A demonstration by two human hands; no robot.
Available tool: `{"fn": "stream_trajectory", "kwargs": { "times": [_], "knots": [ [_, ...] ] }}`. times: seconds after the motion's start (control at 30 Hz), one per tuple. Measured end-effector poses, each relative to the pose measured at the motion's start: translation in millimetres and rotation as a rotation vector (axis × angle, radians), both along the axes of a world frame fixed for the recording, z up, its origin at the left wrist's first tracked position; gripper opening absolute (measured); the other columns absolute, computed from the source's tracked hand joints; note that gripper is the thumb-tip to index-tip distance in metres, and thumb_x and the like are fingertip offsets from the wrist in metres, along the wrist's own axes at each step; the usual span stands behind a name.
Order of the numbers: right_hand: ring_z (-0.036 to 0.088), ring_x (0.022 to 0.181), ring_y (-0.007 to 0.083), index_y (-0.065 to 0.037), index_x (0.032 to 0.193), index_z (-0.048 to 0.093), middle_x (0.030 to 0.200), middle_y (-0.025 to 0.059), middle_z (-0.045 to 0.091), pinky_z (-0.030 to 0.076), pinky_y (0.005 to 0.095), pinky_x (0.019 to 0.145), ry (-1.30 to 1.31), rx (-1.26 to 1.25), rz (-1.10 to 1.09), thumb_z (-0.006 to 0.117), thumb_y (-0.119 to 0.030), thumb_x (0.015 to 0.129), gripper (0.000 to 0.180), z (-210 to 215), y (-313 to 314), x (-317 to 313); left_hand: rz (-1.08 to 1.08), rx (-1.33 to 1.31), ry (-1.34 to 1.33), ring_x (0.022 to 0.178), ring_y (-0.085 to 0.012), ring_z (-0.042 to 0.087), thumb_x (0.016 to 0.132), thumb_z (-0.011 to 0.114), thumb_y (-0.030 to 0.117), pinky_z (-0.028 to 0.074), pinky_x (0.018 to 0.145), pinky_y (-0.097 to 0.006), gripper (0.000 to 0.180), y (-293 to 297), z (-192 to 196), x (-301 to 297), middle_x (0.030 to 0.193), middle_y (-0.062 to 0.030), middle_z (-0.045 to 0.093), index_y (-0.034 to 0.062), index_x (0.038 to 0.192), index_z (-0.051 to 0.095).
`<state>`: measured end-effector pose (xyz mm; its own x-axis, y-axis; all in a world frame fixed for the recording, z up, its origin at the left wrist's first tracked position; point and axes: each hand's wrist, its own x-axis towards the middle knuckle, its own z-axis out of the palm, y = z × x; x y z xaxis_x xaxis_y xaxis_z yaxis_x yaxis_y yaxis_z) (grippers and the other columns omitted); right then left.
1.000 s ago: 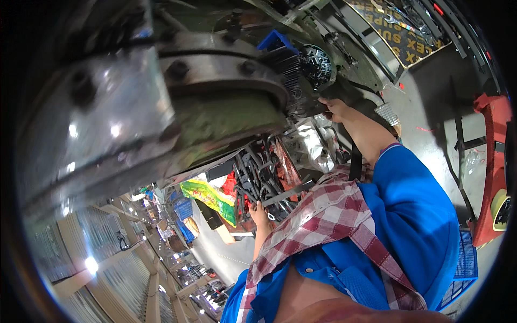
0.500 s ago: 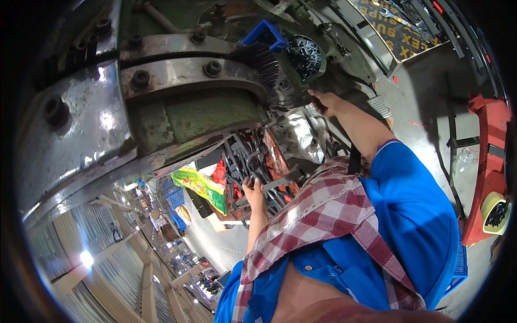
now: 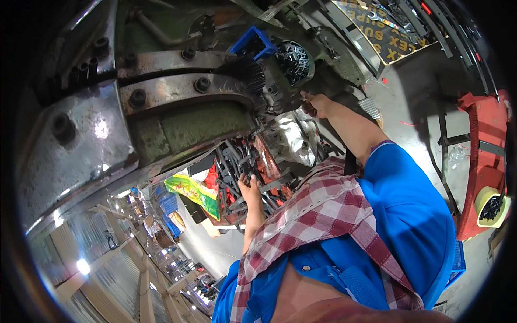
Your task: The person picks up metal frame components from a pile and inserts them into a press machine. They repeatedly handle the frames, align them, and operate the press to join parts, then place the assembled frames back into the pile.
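Observation:
My left hand (image 3: 250,189) is raised beside a pile of dark, elongated metal parts (image 3: 232,161). Its fingertips point up and are slightly apart, and no held part shows between them. Close to its right side a flat grey metal strip (image 3: 277,181) sticks out over the pile. My right hand (image 3: 316,104) reaches to the near edge of a large green machine (image 3: 188,121), below a round bowl of small metal pieces (image 3: 292,63). Its fingers are curled, with the index finger foremost. What they grip is hidden in shadow.
A blue bin (image 3: 253,44) stands beside the bowl on the machine. Crumpled silvery wrapping (image 3: 296,137) and a yellow-green bag (image 3: 194,194) flank the pile. To the right, a red stand (image 3: 482,167) bears a yellow container (image 3: 491,209). Long bars lie at the upper right.
The whole view has shifted a little, so things appear slightly further left. Both hands stay in nearly the same places, my left at the pile and my right at the machine.

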<state>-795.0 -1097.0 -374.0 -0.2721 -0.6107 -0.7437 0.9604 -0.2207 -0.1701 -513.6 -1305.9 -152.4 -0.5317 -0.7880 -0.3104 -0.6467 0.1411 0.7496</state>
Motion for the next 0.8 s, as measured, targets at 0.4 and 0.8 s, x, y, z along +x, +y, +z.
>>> {"fn": "stream_trajectory", "kwargs": {
  "times": [0.4,0.8],
  "knots": [
    [0.059,0.095,0.0362,-0.002,0.098,0.064,0.098,0.0169,0.062,0.049,0.0445,0.084,1.69,1.597,0.041,0.054,-0.016,0.088,0.02,137,272,-117,-0.047,0.129,0.092,0.094,-0.0138,0.055,0.093,0.059,0.01,0.046,0.075,-0.025,0.045,18,-50,-42,0.117,-0.0114,0.055,-0.0019,0.131,0.038],
    [0.061,0.093,0.0396,0.004,0.092,0.058,0.096,0.0258,0.062,0.049,0.0478,0.082,1.574,1.663,0.384,0.058,-0.009,0.08,0.018,82,331,-194,-0.262,-0.047,0.028,0.117,-0.0263,0.054,0.089,0.063,0.016,0.043,0.097,-0.036,0.058,51,-58,-72,0.135,-0.0168,0.045,-0.0026,0.138,0.036]
  ]
}}
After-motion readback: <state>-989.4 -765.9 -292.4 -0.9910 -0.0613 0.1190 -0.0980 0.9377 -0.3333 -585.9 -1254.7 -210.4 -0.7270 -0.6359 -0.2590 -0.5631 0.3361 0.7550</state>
